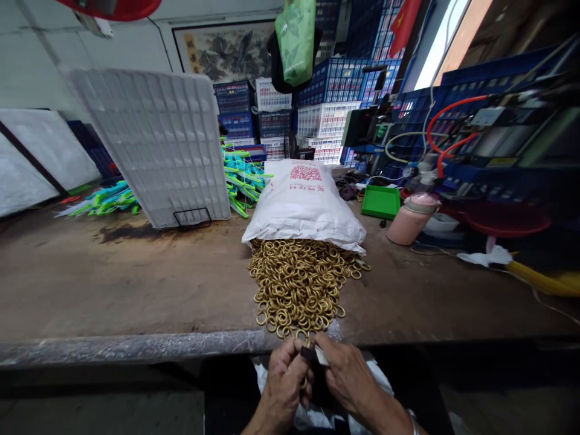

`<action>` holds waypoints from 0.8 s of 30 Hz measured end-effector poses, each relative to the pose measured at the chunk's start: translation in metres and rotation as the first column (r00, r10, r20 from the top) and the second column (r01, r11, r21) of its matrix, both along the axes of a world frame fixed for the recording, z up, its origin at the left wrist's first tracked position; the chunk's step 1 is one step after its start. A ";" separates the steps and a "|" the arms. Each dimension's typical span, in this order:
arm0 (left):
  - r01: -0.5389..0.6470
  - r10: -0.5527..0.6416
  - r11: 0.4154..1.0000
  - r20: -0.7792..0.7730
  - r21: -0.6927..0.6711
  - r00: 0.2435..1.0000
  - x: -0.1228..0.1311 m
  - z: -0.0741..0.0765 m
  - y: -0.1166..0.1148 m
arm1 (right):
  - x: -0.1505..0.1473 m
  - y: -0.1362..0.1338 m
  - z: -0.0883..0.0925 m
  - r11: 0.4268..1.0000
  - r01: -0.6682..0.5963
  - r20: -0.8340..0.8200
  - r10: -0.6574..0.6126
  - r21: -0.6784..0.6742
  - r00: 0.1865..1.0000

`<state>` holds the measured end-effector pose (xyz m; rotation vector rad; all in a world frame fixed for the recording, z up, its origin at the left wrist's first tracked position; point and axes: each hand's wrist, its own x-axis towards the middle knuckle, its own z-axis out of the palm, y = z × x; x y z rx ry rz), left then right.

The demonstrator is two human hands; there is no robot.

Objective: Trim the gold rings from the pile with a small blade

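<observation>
From here, L hand [283, 374] & R hand [351, 370] have fingers pinched on a small dark-and-pale piece [309, 354] by the desk's [136, 284] front edge, nr gold-coloured rings [301, 281]; I'd keep the 2 grips close, steady.

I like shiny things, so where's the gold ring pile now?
In the head view, the gold ring pile lies on the table, just right of centre, between the white sack and the left hand and right hand.
</observation>
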<state>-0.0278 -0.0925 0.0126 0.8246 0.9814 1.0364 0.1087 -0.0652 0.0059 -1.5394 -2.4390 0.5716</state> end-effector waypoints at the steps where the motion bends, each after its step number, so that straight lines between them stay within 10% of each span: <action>1: 0.002 -0.002 1.000 0.004 -0.003 1.000 0.000 -0.001 0.000 | 0.000 0.000 -0.002 1.000 0.012 0.024 -0.012 0.012 1.000; 14: 0.162 -0.155 0.986 0.144 -0.033 0.977 -0.003 0.011 -0.012 | 0.037 0.025 -0.019 0.961 0.246 0.174 -0.266 0.131 0.948; 19: 0.078 -0.070 0.996 0.201 -0.032 0.977 0.000 0.000 -0.009 | 0.046 0.022 -0.035 0.980 0.188 -0.074 -0.183 0.071 0.980; 24: 0.074 -0.065 0.995 0.143 -0.062 0.988 0.001 -0.008 -0.007 | 0.019 0.008 -0.006 0.983 0.125 -0.435 -0.172 -0.135 0.884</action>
